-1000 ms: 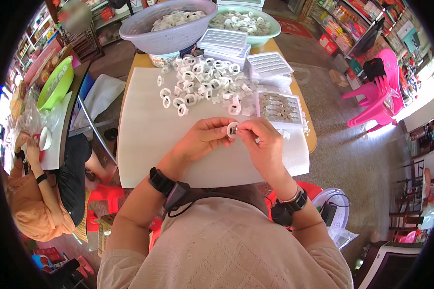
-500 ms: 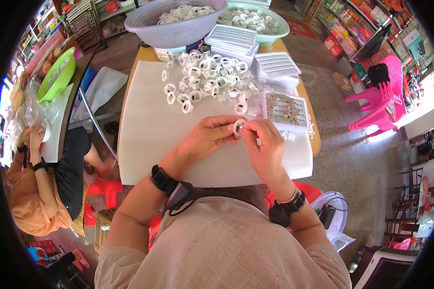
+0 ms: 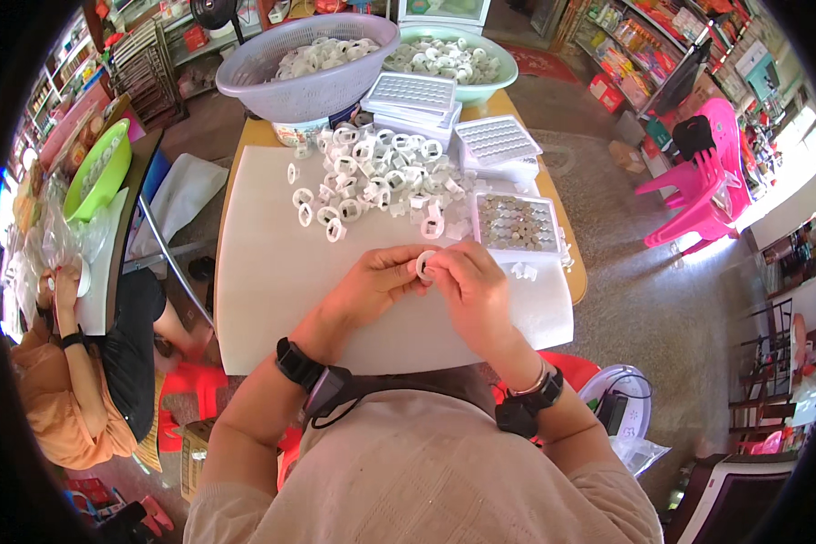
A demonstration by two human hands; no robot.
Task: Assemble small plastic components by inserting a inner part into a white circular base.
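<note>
In the head view, I see two hands close together over the near half of the desk (image 3: 574, 283). The left hand (image 3: 381, 279) has its fingers pinched on one small white ring (image 3: 422, 265), over the white sheet (image 3: 267, 313). The right hand (image 3: 473, 288) is at three o'clock from the ring, its fingers narrow and pinched at the ring's edge. I can't tell if a tiny bit sits between them.

Half a second ago, more of the ring's round face showed. Now the right fingers cover more of it, and it looks thinner. So I think both hands are still busy with the ring, and it is not put down yet. Everything on the desk slid a little toward seven o'clock too, so likely the view moved, not the things.

From the ring, a big heap of rings (image 3: 372, 186) lies at eleven o'clock. A white tray (image 3: 520, 249) of little grayish discs (image 3: 517, 219) sits at two o'clock, near the right hand. Farther off, a purple basket (image 3: 313, 95) is at eleven and a pale green bowl (image 3: 496, 82) at twelve.
</note>
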